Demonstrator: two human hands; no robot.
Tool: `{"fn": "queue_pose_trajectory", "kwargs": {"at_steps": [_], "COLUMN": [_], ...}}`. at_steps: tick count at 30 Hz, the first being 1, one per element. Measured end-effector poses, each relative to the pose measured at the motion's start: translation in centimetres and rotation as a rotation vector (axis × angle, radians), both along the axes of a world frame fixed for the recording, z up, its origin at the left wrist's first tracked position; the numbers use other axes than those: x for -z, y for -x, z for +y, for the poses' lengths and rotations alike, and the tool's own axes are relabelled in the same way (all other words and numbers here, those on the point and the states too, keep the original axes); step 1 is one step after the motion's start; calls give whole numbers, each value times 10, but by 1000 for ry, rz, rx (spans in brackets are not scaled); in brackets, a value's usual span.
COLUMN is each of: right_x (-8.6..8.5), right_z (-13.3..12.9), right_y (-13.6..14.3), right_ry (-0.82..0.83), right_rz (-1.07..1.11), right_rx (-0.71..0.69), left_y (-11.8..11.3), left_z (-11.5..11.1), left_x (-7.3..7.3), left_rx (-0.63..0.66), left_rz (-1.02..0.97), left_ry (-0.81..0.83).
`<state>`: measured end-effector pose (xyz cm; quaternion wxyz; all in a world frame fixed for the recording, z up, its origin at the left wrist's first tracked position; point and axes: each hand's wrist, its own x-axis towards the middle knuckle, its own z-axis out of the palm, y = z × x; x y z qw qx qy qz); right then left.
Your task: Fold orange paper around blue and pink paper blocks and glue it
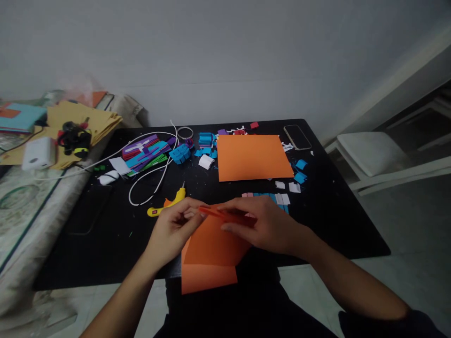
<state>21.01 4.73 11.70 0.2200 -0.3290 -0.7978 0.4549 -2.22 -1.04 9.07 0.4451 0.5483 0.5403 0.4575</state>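
A sheet of orange paper [214,244] hangs over the table's near edge, with a narrow band along its top folded over. My left hand [176,225] is closed, thumb and fingers pinching the left end of that fold. Farther along it, my right hand [264,223] grips the band between thumb and fingers. Beyond the hands lies a second orange sheet [253,157], flat on the table. A yellow glue gun [169,204] rests just past my left hand. Blue, white and pink paper pieces [273,197] lie partly hidden behind my right hand.
Strips of coloured paper [148,152] and a looped white cable [132,188] spread over the black table [327,211]. A phone [298,137] lies at the back right. Brown envelopes [77,117] and a white power adapter [38,154] are at left; a white chair [371,152] stands right.
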Motion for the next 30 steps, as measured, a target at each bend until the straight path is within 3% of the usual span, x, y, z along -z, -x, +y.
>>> {"fn": "queue_pose_trajectory", "kwargs": {"at_steps": [3,11,19,26,30], "right_x": [1,7,31,34,37], "right_z": [9,31,17,10,10], "right_y": [4,-6,-6,-9,-12], "right_ry": [6,367,514,526,592], "right_rz": [-36,101,294,312,367], "right_rx": [9,43,300,148,144], "left_y": [-4,4,4,6,4], "left_z": [2,-1,1,0,0], "left_x": [-2,10,11,25,23], "left_rx": [23,16,-45,-81,-154], "left_rz": [-38,-102,-172,-228,-316], "left_ry": [48,122,120,121,145]}}
